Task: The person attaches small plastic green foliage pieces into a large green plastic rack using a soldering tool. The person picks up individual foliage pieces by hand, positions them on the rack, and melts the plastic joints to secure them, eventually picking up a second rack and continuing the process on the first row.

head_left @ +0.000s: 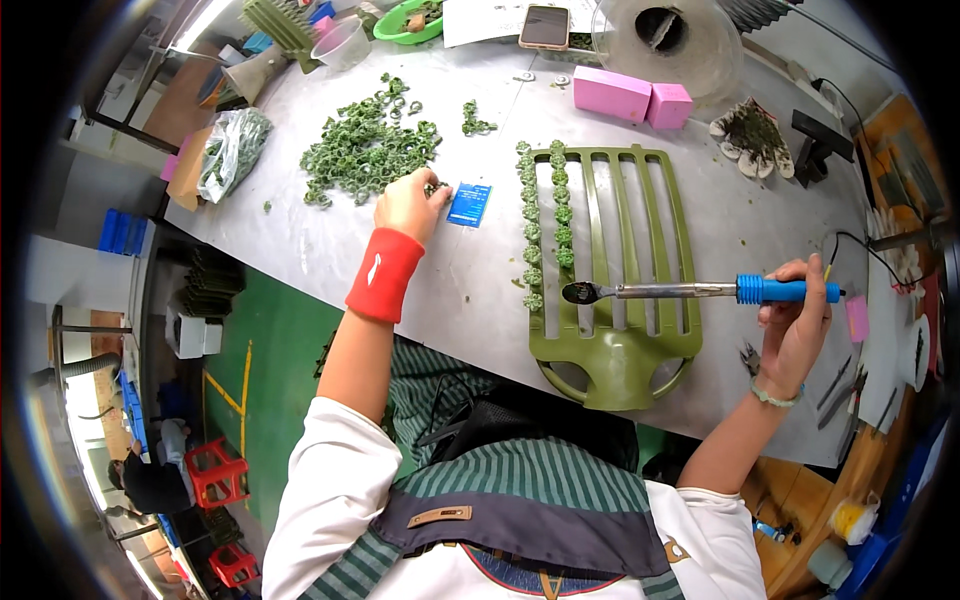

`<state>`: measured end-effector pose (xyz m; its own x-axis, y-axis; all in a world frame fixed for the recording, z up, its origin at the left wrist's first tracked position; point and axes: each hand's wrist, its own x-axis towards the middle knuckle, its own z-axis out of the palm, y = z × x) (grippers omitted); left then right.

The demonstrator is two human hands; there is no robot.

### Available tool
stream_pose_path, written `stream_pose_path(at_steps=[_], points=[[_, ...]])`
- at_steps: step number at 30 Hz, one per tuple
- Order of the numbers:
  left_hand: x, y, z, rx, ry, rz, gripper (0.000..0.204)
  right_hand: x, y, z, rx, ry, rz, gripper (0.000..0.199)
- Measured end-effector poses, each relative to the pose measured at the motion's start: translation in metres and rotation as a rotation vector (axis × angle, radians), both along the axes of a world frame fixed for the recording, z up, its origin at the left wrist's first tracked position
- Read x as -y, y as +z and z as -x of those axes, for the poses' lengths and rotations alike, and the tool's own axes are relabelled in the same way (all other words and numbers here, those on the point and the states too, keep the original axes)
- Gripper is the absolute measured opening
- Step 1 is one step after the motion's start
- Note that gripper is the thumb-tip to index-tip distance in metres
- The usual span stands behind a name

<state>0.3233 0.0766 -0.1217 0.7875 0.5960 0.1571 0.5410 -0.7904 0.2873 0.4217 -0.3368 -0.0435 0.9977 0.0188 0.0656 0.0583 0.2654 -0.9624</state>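
My right hand point(792, 325) grips the blue handle of a soldering iron point(690, 290). Its dark, spoon-shaped tip hovers over the lower left of an olive-green slotted plastic frame point(620, 350). Small green rosette-like pieces point(562, 200) stand in two rows along the frame's leftmost bars. At the right edge of a loose pile of small curled green pieces point(360, 145), my left hand point(408, 205) is closed in a pinch. A small green piece point(433, 188) shows at its fingertips, partly hidden. Right beside them lies a blue card point(469, 204).
Pink blocks point(612, 94), a phone point(545, 27) and a clear round disc point(715, 50) are at the back. A soiled glove point(752, 138) lies at the far right. Hand tools point(845, 398) rest near the right edge. A plastic bag of green pieces point(233, 150) is at left.
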Motion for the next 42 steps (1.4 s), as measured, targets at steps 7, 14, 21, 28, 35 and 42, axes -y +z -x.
stream_pose_path(at_steps=[7, 14, 21, 28, 35, 42], points=[[0.0, -0.004, 0.034, 0.223, -0.012, 0.752, 0.022, 0.001, 0.001, 0.002, 0.007, -0.007, -0.004, 0.036], [-0.014, 0.007, 0.061, 0.331, -0.028, 0.887, 0.026, 0.004, 0.002, 0.005, 0.001, -0.011, -0.004, 0.036], [0.042, 0.048, 0.066, 0.379, -0.258, 0.888, 0.021, 0.008, -0.001, 0.004, -0.001, -0.021, -0.005, 0.036], [0.137, 0.066, 0.05, 0.382, -0.605, 0.453, 0.024, 0.007, -0.005, 0.005, -0.036, -0.027, -0.013, 0.034], [0.153, 0.039, 0.035, 0.347, -0.62, 0.099, 0.025, 0.0, -0.018, 0.005, -0.056, 0.003, -0.055, 0.034], [0.153, 0.035, 0.033, 0.324, -0.616, 0.047, 0.026, -0.005, -0.019, 0.006, -0.061, 0.039, -0.06, 0.034]])
